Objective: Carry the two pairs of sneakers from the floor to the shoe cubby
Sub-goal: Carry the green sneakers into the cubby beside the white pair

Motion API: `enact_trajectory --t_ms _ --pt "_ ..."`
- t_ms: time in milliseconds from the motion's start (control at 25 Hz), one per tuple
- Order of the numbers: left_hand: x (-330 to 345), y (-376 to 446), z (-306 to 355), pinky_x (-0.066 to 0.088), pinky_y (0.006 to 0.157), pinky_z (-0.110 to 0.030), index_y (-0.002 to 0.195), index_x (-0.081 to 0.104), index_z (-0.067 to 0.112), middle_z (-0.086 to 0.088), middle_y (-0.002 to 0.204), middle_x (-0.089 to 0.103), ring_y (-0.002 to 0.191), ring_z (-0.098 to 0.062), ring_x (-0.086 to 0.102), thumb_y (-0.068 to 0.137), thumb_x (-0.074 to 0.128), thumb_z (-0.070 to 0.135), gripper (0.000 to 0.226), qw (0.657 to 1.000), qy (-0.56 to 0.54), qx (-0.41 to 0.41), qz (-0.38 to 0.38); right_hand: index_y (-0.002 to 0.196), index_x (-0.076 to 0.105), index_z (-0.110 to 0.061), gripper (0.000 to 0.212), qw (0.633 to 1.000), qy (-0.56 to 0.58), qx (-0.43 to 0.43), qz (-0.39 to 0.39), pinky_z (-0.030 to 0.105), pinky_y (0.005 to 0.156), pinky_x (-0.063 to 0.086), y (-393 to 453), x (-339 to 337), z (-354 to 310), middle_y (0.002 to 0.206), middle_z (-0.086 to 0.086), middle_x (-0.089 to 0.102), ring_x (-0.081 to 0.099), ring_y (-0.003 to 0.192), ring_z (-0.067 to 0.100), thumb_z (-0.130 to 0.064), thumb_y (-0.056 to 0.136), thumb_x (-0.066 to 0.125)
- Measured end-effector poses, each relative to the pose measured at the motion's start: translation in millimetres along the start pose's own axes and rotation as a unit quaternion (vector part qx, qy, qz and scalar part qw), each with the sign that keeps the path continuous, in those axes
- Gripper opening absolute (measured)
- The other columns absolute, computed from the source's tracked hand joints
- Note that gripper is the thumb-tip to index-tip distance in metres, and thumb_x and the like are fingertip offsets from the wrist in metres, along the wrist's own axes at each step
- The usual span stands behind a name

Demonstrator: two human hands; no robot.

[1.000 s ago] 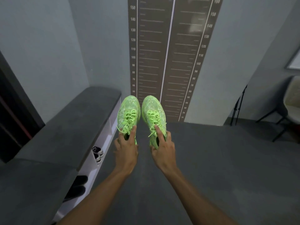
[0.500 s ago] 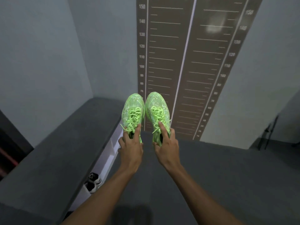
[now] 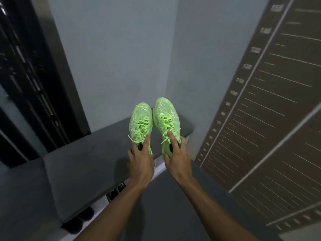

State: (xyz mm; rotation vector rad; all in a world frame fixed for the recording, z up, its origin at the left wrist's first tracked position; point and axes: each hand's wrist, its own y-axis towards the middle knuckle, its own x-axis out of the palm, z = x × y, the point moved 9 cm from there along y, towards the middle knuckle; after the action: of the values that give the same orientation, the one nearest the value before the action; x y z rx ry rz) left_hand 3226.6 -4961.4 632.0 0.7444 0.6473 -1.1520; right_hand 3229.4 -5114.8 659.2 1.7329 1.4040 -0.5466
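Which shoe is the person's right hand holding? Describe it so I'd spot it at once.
Start at the long grey bench along the left wall and follow it to its far end. Two neon green sneakers hang there, one in each hand. The right hand grips the right-hand sneaker, whose toe reaches higher than that of its twin and lies nearer the brown height chart.

Two bare forearms, sleeveless as far as visible; both hands (image 3: 141,162) ungloved; no rings, watch or bands

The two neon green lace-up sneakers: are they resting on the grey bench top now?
No, each neon green lace-up sneaker is held up by one hand, left hand and right hand.
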Motion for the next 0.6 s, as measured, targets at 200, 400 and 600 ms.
enact_trajectory --t_ms 200,400,600 --pt "4.8 34.5 -25.4 0.048 0.09 -0.056 0.152 0.013 0.047 -0.016 0.145 0.034 0.117 -0.04 0.042 0.093 0.064 0.022 0.082 0.994 0.021 -0.098 0.038 0.151 0.015 -0.052 0.091 0.996 0.027 -0.037 -0.079 0.048 0.091 0.05 51.5 54.9 -5.3 0.144 0.008 0.035 0.056 0.108 0.04 -0.016 0.087 0.068" --pt "10.9 44.6 -36.6 0.047 0.092 -0.06 0.152 0.01 0.048 -0.017 0.148 0.028 0.12 -0.042 0.039 0.094 0.062 0.023 0.082 0.979 0.029 -0.177 0.092 0.153 0.015 -0.05 0.09 0.982 0.072 -0.096 -0.144 0.048 0.091 0.051 77.9 86.4 -11.0 0.145 0.009 0.036 0.055 0.11 0.038 -0.017 0.088 0.067" --pt "68.2 29.7 -22.7 0.045 0.097 -0.057 0.154 0.013 0.044 -0.02 0.151 0.025 0.122 -0.044 0.038 0.094 0.062 0.023 0.08 0.957 0.058 -0.255 0.122 0.154 0.015 -0.049 0.085 0.963 0.098 -0.13 -0.216 0.047 0.096 0.048 82.0 105.0 39.4 0.154 0.007 0.029 0.05 0.119 0.037 -0.021 0.092 0.066"
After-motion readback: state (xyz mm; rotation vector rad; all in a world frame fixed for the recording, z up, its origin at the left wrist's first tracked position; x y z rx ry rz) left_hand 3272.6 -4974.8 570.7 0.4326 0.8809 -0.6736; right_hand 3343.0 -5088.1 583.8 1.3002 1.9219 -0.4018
